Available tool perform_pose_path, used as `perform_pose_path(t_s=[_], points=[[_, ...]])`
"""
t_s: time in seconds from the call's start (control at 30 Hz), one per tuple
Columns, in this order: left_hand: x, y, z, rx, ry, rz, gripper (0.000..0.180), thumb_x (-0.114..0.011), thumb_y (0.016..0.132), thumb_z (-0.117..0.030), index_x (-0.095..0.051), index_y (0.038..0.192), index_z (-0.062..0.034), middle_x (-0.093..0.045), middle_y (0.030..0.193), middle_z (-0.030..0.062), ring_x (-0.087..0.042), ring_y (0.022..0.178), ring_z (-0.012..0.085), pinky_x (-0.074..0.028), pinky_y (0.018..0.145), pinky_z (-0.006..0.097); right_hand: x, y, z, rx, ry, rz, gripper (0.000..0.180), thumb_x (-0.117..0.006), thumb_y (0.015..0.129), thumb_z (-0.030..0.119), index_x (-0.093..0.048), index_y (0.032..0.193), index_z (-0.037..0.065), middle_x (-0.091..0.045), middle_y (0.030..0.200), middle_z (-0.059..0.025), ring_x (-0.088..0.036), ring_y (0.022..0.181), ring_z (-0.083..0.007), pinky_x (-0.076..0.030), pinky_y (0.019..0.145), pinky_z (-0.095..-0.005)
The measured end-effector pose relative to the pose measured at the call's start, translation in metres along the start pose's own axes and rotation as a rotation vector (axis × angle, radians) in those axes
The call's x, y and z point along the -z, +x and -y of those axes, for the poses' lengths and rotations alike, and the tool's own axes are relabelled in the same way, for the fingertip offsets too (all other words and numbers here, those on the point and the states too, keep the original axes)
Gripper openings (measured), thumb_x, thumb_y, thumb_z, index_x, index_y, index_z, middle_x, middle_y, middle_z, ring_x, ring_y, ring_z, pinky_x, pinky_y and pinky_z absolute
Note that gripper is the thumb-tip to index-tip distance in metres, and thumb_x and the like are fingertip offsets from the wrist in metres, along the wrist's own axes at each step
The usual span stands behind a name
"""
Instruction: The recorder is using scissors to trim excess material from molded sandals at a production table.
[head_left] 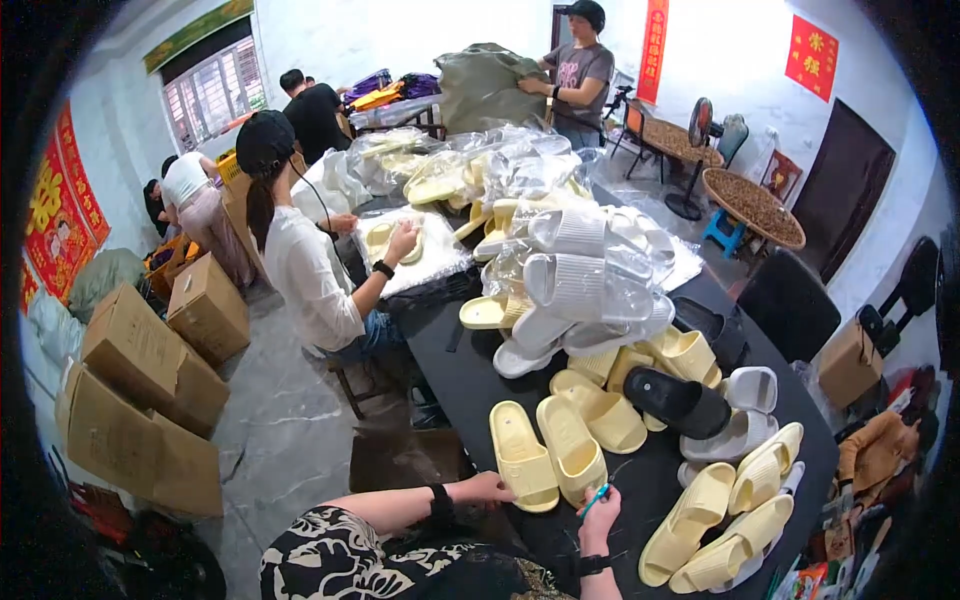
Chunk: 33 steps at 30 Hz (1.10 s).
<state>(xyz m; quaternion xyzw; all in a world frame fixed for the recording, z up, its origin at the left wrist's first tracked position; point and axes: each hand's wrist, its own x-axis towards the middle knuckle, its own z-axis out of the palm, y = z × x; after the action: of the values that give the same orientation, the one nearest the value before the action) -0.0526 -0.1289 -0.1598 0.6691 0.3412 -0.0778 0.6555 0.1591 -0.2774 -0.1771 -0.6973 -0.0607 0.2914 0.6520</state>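
Observation:
A pair of pale yellow slippers lies side by side on the dark table in front of me: a left slipper and a right slipper. My left hand has its fingers closed at the near left edge of the left slipper. In my right hand, beside the near end of the right slipper, is a small teal-handled tool; its working end is too small to make out. Just beyond the pair are another yellow slipper and a black slipper.
Several loose yellow slippers lie to my right. Bagged white slippers are heaped farther up the table. A co-worker in white handles slippers at the left side; another person holds a large green sack. Cardboard boxes stand on the floor.

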Motion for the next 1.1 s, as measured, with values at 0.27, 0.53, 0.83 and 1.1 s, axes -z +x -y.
perform_pose_path(t_s=[0.27,0.53,0.83,1.1], points=[[-0.001,-0.013,-0.010,0.108,-0.490,0.023,0.041,-0.070,0.077,-0.040,-0.059,0.085,-0.0006,-0.056,0.074,0.0049,-0.056,0.067,0.0130,-0.047,0.057,0.025,-0.001,0.007,0.008,-0.026,-0.029,0.062,0.046,-0.061,0.080,0.003,-0.040,0.119,-0.006,-0.056,0.081,-0.0103,-0.050,0.047,-0.0121,-0.040,0.037,-0.0235],[-0.012,-0.030,-0.027,0.186,-0.690,-0.131,0.043,-0.071,0.078,-0.022,-0.041,0.103,-0.0039,-0.056,0.087,0.0069,-0.057,0.073,0.0134,-0.050,0.061,0.027,0.002,-0.001,0.011,-0.047,-0.014,0.072,0.045,-0.061,0.080,0.003,-0.040,0.119,-0.006,-0.056,0.082,-0.0100,-0.049,0.047,-0.0120,-0.040,0.037,-0.0231],[-0.007,-0.002,-0.030,0.030,-0.692,-0.403,0.045,-0.066,0.077,-0.010,-0.036,0.111,-0.0040,-0.051,0.098,0.0089,-0.056,0.080,0.0143,-0.049,0.063,0.028,-0.013,0.013,0.012,-0.001,0.023,0.044,0.042,-0.060,0.080,0.003,-0.041,0.117,-0.006,-0.055,0.083,-0.0089,-0.048,0.049,-0.0115,-0.040,0.037,-0.0224],[0.039,-0.030,-0.055,-0.317,-0.556,-0.442,0.044,-0.050,0.079,-0.001,-0.048,0.123,0.0012,-0.057,0.112,0.0073,-0.053,0.104,0.0157,-0.040,0.093,0.029,0.013,-0.001,0.034,0.032,0.001,0.084,0.047,-0.062,0.078,0.004,-0.041,0.119,-0.006,-0.057,0.085,-0.0103,-0.048,0.050,-0.0102,-0.039,0.038,-0.0217]])
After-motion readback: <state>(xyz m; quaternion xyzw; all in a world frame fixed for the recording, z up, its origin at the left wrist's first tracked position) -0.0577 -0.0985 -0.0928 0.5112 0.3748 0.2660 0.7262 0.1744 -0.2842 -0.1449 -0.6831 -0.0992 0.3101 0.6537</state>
